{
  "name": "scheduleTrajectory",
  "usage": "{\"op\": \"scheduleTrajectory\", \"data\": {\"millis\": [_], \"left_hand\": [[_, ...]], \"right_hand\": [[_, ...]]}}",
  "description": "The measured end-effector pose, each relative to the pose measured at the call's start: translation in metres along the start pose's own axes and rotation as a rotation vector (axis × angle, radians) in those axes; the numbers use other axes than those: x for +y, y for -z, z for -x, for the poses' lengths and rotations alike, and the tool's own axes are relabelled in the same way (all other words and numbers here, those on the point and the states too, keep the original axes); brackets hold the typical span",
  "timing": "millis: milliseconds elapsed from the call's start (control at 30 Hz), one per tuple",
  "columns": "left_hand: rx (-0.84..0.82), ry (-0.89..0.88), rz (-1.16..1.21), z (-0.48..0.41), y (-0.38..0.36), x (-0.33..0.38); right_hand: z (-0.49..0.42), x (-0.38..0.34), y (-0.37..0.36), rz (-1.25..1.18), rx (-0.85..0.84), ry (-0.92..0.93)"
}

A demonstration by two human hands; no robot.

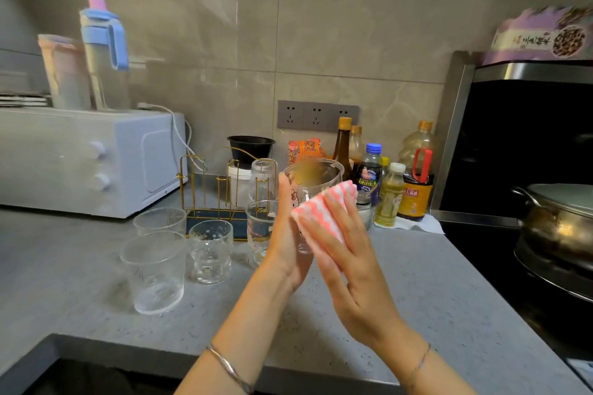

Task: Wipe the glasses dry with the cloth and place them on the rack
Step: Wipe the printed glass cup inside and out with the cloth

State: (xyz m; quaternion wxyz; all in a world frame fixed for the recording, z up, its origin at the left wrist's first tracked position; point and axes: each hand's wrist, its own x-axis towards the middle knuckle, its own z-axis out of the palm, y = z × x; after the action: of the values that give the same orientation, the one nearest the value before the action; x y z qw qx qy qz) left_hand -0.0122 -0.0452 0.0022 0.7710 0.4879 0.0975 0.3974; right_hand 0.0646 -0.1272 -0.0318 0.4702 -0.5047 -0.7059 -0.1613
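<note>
My left hand (285,234) grips a clear glass (313,181) upright above the counter, fingers along its left side. My right hand (346,253) presses a pink-and-white striped cloth (324,208) against the glass's right side. A gold wire rack (221,192) stands behind, with one ribbed glass (263,178) upside down on a peg. Several more glasses stand on the counter: a ribbed one (159,221), a plain tall one (154,272), a dotted one (210,250) and one (260,228) partly hidden behind my left hand.
A white microwave (83,160) sits at the left with jugs on top. Sauce and drink bottles (385,179) cluster by the wall sockets. A stove with a steel pot (558,228) is at the right. The grey counter edge (160,349) borders a sink below.
</note>
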Motion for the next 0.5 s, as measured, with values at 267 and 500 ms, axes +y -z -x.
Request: {"op": "scheduleTrajectory", "data": {"millis": [267,500], "left_hand": [[0.031,-0.063,-0.085,-0.001,0.001,-0.005],[0.031,-0.028,-0.058,-0.005,0.008,0.008]], "right_hand": [[-0.033,0.001,0.004,0.018,0.044,-0.032],[-0.004,-0.002,-0.002,-0.039,-0.009,0.031]]}}
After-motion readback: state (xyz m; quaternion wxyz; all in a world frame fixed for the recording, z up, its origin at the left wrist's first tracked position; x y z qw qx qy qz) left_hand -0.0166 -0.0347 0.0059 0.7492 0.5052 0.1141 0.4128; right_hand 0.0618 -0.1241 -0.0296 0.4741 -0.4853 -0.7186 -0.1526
